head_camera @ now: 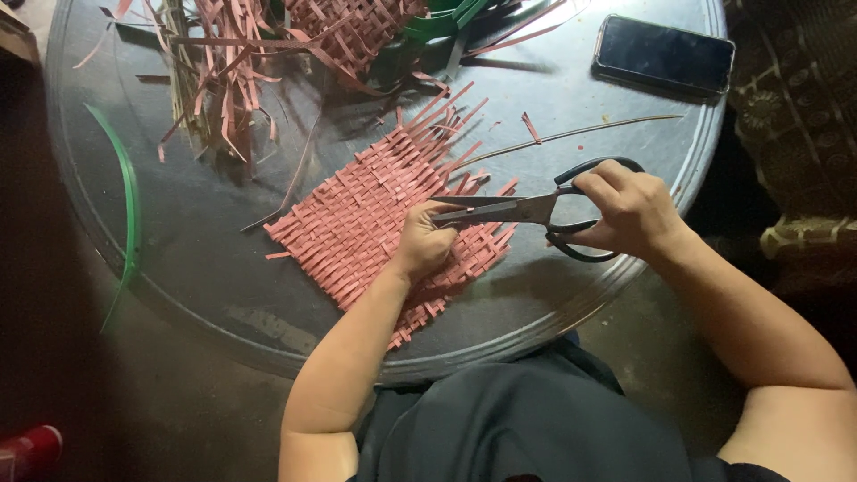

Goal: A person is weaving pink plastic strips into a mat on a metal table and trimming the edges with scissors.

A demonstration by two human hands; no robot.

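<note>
Left hand [423, 243] fingers curled hidden on pink woven mat [375, 223], right hand [625, 212] gripping scissors [527, 211]

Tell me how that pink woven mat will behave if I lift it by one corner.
The mat would probably sag: it is woven from thin flat strips and lies limp on the tray. It looks light, since the left hand alone pins it. Its loose strip ends stick out unbound along the edges near the scissors, so pulling may loosen the weave.

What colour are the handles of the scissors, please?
Black; the scissors show clearly in the head view, held in the right hand.
</note>
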